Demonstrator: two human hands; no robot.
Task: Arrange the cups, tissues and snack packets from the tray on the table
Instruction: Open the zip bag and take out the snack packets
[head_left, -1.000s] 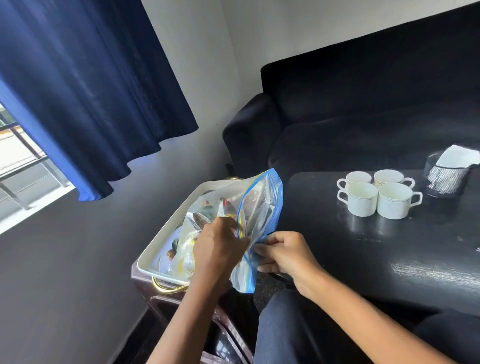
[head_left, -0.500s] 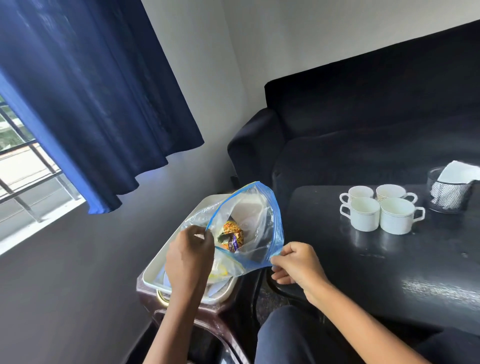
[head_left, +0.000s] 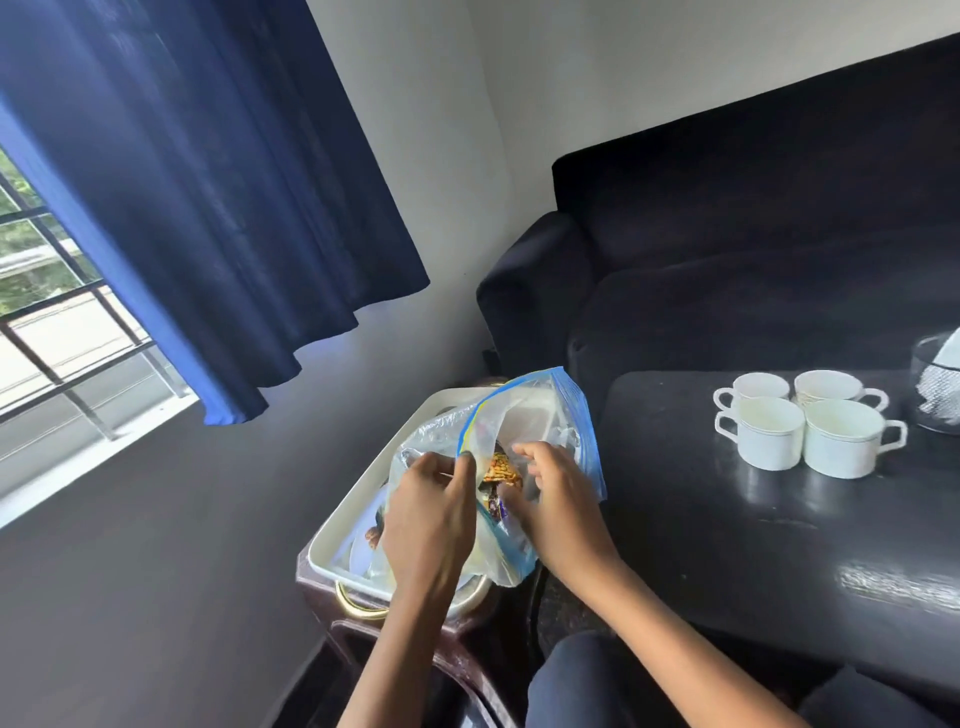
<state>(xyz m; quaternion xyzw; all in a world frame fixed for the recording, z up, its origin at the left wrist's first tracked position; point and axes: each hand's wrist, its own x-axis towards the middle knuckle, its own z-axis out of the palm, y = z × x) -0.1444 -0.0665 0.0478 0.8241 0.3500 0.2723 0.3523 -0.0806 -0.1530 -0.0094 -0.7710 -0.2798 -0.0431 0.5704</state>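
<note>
Clear plastic zip bag (head_left: 540, 415), blue seal strip, held up over the white tray (head_left: 363, 499). My left hand (head_left: 431, 514) pinches the near edge of the bag mouth between thumb and fingers, keeping it spread. My right hand (head_left: 558, 493) is in the bag opening, fingers curled toward the snack packets (head_left: 500, 467); can't tell if it actually has one. Packets visible inside: one orange/yellow patterned, something purple below it, more at the bag's bottom left, blurred.

Tray sits on a dark brown side stand (head_left: 467, 639), gold handle (head_left: 358, 608) at the near end, and the bag's lower end rests in it.

Four white cups (head_left: 810, 431) are on the black table (head_left: 727, 545), tight two-by-two, touching. Tissue holder (head_left: 935, 395) with white tissues is just right of them, cut by the frame edge.

Dark sofa (head_left: 727, 260) behind the table, blue curtain (head_left: 208, 208) on the left.
</note>
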